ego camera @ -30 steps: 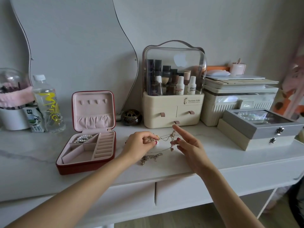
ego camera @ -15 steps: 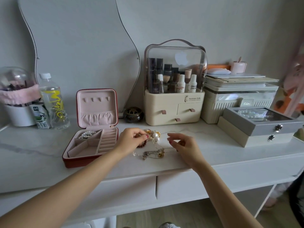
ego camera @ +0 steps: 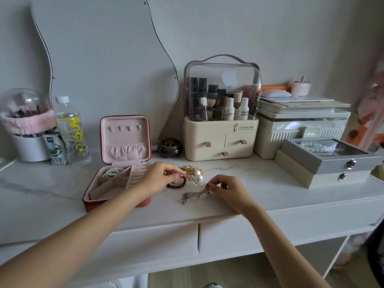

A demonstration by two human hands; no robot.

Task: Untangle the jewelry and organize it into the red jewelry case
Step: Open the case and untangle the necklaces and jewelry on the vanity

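Both hands down on the table (ego camera: 270, 183) beside the open red jewelry case (ego camera: 116, 183), left hand (ego camera: 160, 177) and right hand (ego camera: 226, 189) with fingers pinching into the jewelry tangle (ego camera: 192, 181).

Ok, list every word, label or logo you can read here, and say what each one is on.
"Serious Life": front of the cream cosmetics organizer; the smaller line under it is too small to read.
"poom poom": white bottle inside it.
"牛奶": milk carton; its other print is blurred.
Yellow lettering on the water bottle: not legible.
Script tag on the ribbed storage box: unreadable.
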